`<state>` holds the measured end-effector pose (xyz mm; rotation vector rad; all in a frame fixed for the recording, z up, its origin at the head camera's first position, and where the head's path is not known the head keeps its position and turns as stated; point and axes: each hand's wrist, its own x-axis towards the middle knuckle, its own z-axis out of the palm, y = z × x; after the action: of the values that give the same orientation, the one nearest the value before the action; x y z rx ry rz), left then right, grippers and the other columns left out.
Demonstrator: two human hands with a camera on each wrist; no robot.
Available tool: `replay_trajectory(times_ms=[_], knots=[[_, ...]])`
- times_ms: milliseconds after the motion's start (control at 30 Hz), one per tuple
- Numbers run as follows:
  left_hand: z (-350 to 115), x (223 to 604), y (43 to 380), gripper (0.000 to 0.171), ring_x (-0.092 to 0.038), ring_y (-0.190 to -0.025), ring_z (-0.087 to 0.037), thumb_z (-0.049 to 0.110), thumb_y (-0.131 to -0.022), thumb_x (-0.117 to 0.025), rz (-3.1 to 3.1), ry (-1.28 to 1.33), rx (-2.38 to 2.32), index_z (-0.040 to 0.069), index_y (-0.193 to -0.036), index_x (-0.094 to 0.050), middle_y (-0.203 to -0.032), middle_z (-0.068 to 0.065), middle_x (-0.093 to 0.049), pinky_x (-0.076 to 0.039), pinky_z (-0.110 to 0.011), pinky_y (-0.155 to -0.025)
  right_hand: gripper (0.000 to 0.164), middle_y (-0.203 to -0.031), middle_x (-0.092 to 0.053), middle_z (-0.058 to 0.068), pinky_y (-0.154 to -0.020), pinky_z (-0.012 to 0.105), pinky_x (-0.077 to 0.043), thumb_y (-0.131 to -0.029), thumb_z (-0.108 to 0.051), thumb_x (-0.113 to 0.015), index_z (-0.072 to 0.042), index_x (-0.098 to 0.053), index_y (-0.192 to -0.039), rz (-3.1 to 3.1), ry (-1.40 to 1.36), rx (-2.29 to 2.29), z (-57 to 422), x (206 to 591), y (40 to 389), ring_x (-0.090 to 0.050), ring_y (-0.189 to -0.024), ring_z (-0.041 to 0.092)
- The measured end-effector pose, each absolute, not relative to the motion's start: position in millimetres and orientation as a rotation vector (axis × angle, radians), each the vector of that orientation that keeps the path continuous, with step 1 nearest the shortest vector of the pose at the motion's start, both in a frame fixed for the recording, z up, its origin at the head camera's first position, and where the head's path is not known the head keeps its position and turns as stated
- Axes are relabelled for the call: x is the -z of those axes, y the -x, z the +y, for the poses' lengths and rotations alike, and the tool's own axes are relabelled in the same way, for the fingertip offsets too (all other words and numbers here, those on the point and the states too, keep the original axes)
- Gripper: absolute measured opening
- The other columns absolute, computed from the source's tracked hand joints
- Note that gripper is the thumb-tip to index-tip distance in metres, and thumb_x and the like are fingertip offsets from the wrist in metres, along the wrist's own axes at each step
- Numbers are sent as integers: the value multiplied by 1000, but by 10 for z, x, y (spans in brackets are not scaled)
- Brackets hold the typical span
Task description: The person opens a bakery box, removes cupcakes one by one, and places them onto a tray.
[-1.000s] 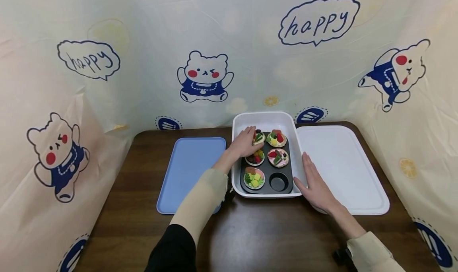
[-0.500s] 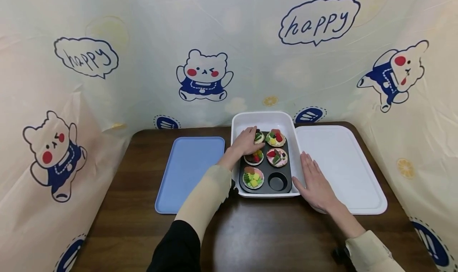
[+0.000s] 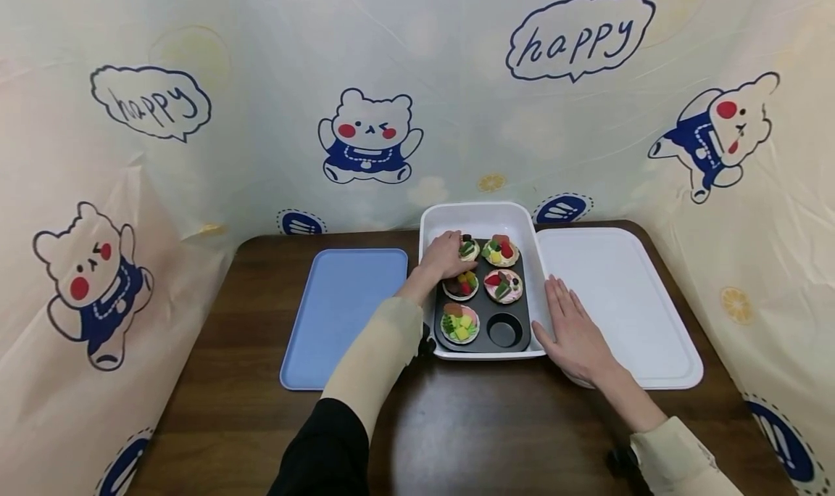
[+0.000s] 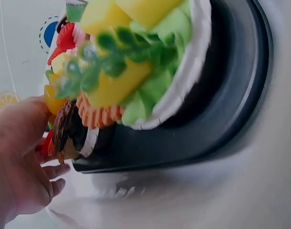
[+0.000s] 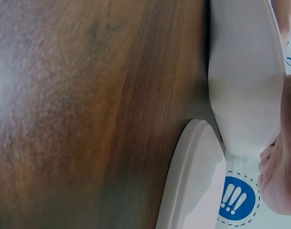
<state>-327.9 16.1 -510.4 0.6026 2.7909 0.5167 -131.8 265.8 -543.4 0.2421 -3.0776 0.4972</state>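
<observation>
My left hand [image 3: 443, 257] reaches over the left rim of a deep white plastic tub [image 3: 479, 217]. Its thumb and fingers go round the back-left toy cupcake [image 3: 470, 249], partly hidden by the hand, in a dark muffin tin [image 3: 483, 345]. Several decorated toy cupcakes fill the other cups, such as the front-left one [image 3: 459, 325] with yellow and green topping; the front-right cup [image 3: 505, 330] holds nothing. In the left wrist view a cupcake [image 4: 140, 67] looms close. My right hand [image 3: 577, 336], fingers straight, lies against the tub's right outer wall [image 5: 245, 95].
A blue tray [image 3: 352, 322] lies left of the tub and a white tray [image 3: 639, 315] to its right, partly under my right hand. All stand on a brown wooden table [image 3: 483, 431]. A printed cloth [image 3: 457, 83] hangs round the back and sides.
The left hand has shifted very slightly over the back-left cupcake, thumb still beside it. The right hand stays at the tub's wall. The whole view drifts a little.
</observation>
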Motion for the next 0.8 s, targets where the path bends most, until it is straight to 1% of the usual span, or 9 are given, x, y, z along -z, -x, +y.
replay_trajectory(times_ms=[67,133,433,533,700,800], knots=[[167,5106,3278,59,-62,-133,-32,44,-104,-76,2793,-566,-554,5,-144,-58,-145,-15,-63,-51,-44,-118,90,-183,-16,28,-138,63,-22,-110,-45,-52,6,-14,-173,-3073,-248,-520,2655,5438,1322,-19,-170,48],[175,5108,3278,53,-64,-126,-30,41,-102,-77,2796,-527,-585,5,-136,-60,-139,-15,-64,-54,-43,-112,90,-183,-15,27,-138,63,-22,-110,-44,-53,5,-13,-174,-3069,-251,-545,2650,5446,1323,-18,-170,47],[241,5140,3273,39,-65,-106,-25,35,-98,-81,2857,-444,-664,7,-120,-63,-120,-11,-69,-56,-43,-99,91,-184,-13,26,-137,64,-22,-108,-41,-55,4,-11,-174,-3062,-243,-589,2644,5446,1317,-16,-170,48],[262,5146,3260,41,-66,-110,-26,38,-98,-82,2896,-433,-615,8,-120,-65,-123,-11,-68,-57,-44,-100,91,-184,-12,26,-137,64,-22,-108,-40,-56,5,-11,-174,-3066,-232,-597,2647,5446,1312,-16,-170,48],[290,5111,3223,54,-66,-123,-28,44,-98,-83,2928,-400,-486,6,-131,-64,-135,-13,-65,-59,-44,-107,91,-183,-13,27,-137,64,-23,-108,-40,-56,5,-12,-174,-3072,-234,-576,2649,5430,1319,-17,-170,49],[288,5103,3207,58,-65,-124,-28,45,-98,-82,2933,-402,-434,4,-135,-63,-137,-13,-65,-58,-43,-108,90,-183,-15,28,-137,64,-24,-108,-39,-56,6,-14,-173,-3067,-241,-554,2646,5432,1316,-19,-169,49]])
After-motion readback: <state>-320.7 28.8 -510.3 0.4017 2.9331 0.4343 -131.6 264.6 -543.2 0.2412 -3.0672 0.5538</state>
